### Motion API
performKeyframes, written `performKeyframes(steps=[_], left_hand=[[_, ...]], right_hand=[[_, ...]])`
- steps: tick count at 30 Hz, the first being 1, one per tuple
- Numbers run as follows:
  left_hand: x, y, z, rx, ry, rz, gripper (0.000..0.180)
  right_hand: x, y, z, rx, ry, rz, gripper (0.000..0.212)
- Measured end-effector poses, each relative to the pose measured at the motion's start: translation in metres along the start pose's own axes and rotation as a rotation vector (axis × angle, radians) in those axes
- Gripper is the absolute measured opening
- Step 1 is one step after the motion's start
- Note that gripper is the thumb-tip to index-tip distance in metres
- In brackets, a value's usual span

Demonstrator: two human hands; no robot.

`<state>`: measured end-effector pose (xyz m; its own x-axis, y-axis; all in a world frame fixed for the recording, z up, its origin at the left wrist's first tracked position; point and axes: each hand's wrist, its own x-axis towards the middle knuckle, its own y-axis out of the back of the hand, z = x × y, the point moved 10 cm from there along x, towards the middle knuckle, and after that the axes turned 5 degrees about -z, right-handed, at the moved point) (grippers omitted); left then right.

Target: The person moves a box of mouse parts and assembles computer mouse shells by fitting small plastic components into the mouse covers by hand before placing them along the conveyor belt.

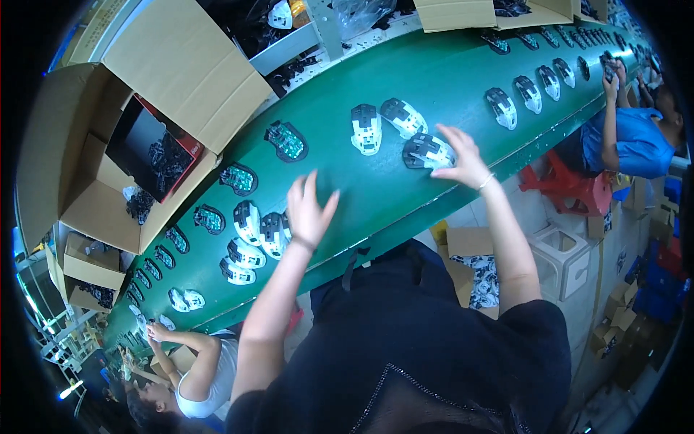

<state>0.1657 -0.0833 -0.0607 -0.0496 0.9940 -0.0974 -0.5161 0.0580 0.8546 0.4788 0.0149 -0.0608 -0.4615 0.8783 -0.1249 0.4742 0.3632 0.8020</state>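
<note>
At the left, a cluster of white-and-black mice [246, 223] lies just beside your left hand [307, 211], whose fingers are spread apart and hold nothing over the green belt [350, 206]. Farther right, a pale mouse [366, 132] lies with its long axis running near to far. Next comes the grey-fronted mouse [421, 150], its long axis roughly left to right, just left of your right palm. Your right hand [468, 160] is nearer, thumb and fingers parted around that mouse's right end; contact I can't tell.
</note>
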Motion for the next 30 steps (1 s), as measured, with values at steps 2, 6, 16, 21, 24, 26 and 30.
performKeyframes(steps=[2, 6, 16, 21, 24, 26, 30], left_hand=[[0.064, -0.017, 0.026, -0.184, -0.062, 0.094, 0.071], [0.136, -0.057, 0.074, -0.086, 0.104, -0.002, 0.077], [0.074, -0.013, -0.008, -2.043, 0.185, -0.422, 0.050], [0.013, 0.037, -0.016, -2.594, 0.097, -0.467, 0.055], [-0.028, 0.060, -0.037, -2.435, 0.152, -0.292, 0.056], [-0.052, 0.066, -0.064, -2.406, 0.138, -0.229, 0.056], [-0.075, 0.042, -0.093, -2.467, 0.190, -0.102, 0.062]], right_hand=[[0.000, -0.019, 0.005, 0.134, -0.017, 0.041, 0.089], [-0.006, -0.034, -0.009, 0.390, -0.045, 0.156, 0.071], [0.024, -0.016, -0.052, 0.426, -0.103, 0.523, 0.067], [0.087, -0.033, -0.021, -0.193, -0.158, 0.263, 0.077], [0.085, -0.025, -0.020, -0.192, -0.091, 0.309, 0.078], [0.086, -0.031, -0.026, -0.013, -0.158, 0.242, 0.074], [0.032, -0.065, -0.060, 0.462, -0.150, 0.338, 0.075]])
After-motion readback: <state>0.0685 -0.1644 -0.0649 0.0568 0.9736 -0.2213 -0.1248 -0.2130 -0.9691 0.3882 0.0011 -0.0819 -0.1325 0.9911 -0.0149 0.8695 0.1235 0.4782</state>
